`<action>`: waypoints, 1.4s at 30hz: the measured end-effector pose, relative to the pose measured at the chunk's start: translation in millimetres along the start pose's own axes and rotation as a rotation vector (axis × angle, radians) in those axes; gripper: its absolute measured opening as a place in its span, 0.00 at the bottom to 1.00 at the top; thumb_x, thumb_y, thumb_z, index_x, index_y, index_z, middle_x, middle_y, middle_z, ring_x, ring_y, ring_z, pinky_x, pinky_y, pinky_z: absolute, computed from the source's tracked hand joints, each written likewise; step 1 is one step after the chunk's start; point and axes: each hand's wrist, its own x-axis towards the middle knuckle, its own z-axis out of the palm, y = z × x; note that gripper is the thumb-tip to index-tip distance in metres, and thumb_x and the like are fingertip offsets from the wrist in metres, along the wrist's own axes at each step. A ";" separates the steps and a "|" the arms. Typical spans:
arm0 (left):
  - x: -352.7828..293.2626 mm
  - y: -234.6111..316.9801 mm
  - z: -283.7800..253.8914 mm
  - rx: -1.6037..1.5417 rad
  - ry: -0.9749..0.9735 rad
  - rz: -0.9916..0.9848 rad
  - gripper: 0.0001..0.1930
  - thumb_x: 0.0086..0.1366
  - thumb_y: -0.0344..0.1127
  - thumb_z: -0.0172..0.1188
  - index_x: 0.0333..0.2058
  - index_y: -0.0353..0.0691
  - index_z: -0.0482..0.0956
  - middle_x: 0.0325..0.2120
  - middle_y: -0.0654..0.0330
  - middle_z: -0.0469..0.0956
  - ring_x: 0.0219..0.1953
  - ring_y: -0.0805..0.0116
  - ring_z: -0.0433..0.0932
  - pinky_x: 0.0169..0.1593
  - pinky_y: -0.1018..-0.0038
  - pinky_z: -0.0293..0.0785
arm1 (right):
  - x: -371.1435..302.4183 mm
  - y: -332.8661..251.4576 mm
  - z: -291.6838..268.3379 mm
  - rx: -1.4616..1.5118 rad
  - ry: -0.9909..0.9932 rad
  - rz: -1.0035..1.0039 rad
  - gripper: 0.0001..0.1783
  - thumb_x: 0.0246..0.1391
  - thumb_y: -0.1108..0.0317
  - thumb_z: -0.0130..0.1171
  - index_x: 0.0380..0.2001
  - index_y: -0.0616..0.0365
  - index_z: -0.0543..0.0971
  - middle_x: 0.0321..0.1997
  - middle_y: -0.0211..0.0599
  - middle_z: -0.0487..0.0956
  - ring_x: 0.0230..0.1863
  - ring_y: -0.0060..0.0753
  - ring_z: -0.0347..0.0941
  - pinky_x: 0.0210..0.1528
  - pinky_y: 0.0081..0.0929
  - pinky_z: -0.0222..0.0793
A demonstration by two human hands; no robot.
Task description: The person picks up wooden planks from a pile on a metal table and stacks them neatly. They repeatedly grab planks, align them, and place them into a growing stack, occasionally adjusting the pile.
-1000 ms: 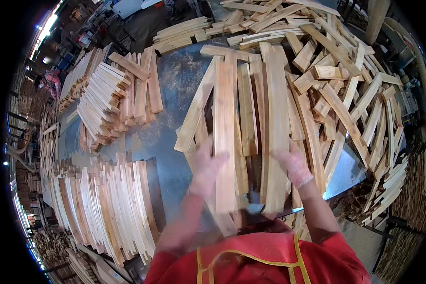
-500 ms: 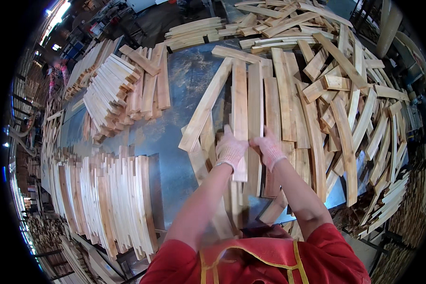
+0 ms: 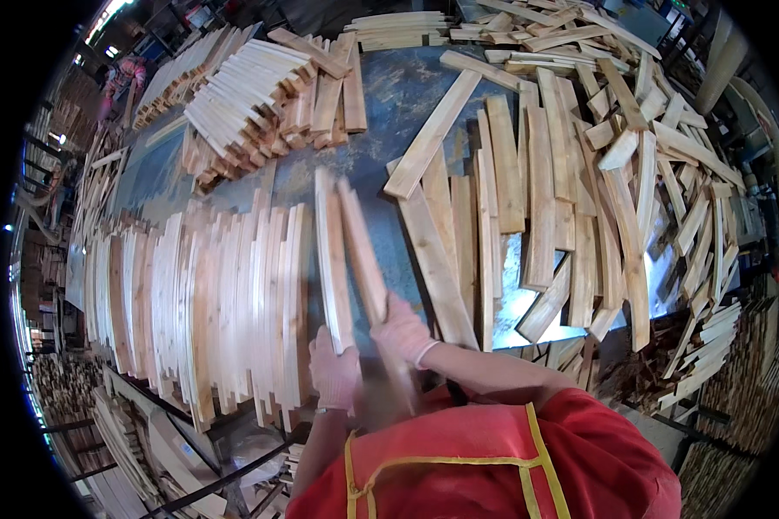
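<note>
My left hand [image 3: 333,374], in a pale pink glove, is closed around the near end of a narrow wooden slat [image 3: 332,264]. That slat stands beside the right end of a long row of slats [image 3: 225,303] set side by side. A second wooden slat [image 3: 365,259], blurred by motion, is in my gloved right hand [image 3: 400,330], which grips it below its middle. The two slats lean slightly apart and point away from me.
On the blue-grey metal table [image 3: 398,95], a loose group of slats [image 3: 541,173] lies to the right, running into a tangled heap [image 3: 666,164]. A stacked pile [image 3: 247,95] stands at the back left. Another person [image 3: 125,78] is at the far left.
Both hands have moved left and toward me from the loose slats, carrying one slat each to the row's right end. The view has shifted too.
</note>
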 end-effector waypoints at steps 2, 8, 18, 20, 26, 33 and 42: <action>-8.4 -47.9 5.4 0.207 0.015 -0.013 0.41 0.63 0.50 0.68 0.69 0.38 0.67 0.61 0.40 0.74 0.58 0.37 0.78 0.60 0.49 0.76 | 0.9 0.8 51.2 -0.218 -0.245 0.019 0.46 0.47 0.63 0.69 0.68 0.65 0.63 0.57 0.66 0.79 0.58 0.67 0.78 0.66 0.48 0.73; -9.5 -71.3 -5.6 0.652 0.058 0.155 0.47 0.62 0.58 0.68 0.73 0.39 0.64 0.69 0.48 0.66 0.72 0.44 0.61 0.75 0.49 0.57 | 21.8 -17.8 22.8 -0.101 -0.449 -0.462 0.32 0.55 0.59 0.61 0.62 0.59 0.74 0.61 0.56 0.79 0.63 0.59 0.75 0.68 0.45 0.70; 3.2 105.8 63.1 0.128 -0.220 0.385 0.51 0.59 0.60 0.69 0.75 0.41 0.61 0.75 0.47 0.60 0.76 0.45 0.57 0.76 0.51 0.57 | 45.7 86.5 -183.9 -0.417 0.368 0.240 0.55 0.48 0.45 0.71 0.74 0.58 0.61 0.71 0.59 0.71 0.68 0.59 0.72 0.70 0.47 0.70; -3.7 153.6 87.8 0.139 -0.225 0.513 0.50 0.58 0.60 0.70 0.73 0.42 0.63 0.72 0.48 0.61 0.75 0.45 0.58 0.74 0.50 0.59 | 54.4 96.0 -186.0 -0.354 0.330 0.263 0.55 0.48 0.45 0.71 0.75 0.58 0.62 0.72 0.61 0.69 0.69 0.59 0.72 0.71 0.46 0.68; 3.9 171.7 110.4 0.394 -0.060 0.614 0.49 0.54 0.60 0.73 0.71 0.45 0.66 0.67 0.53 0.62 0.71 0.45 0.60 0.66 0.48 0.68 | 68.1 111.4 -217.7 -0.181 0.224 0.224 0.52 0.47 0.55 0.72 0.73 0.62 0.64 0.70 0.62 0.71 0.71 0.60 0.70 0.72 0.44 0.67; 24.0 31.9 57.5 0.145 -0.170 0.127 0.51 0.58 0.52 0.74 0.76 0.45 0.59 0.55 0.52 0.77 0.51 0.51 0.82 0.57 0.61 0.79 | 55.7 115.5 -151.4 -0.116 0.359 -0.483 0.43 0.57 0.61 0.69 0.71 0.65 0.64 0.67 0.60 0.74 0.65 0.59 0.73 0.69 0.41 0.70; -40.9 -36.2 20.5 0.251 0.019 0.167 0.49 0.58 0.46 0.72 0.75 0.39 0.61 0.69 0.46 0.67 0.66 0.44 0.70 0.69 0.51 0.68 | 64.4 -12.4 25.1 -0.151 -0.411 -0.216 0.49 0.56 0.38 0.66 0.70 0.61 0.65 0.62 0.65 0.78 0.66 0.65 0.74 0.67 0.46 0.69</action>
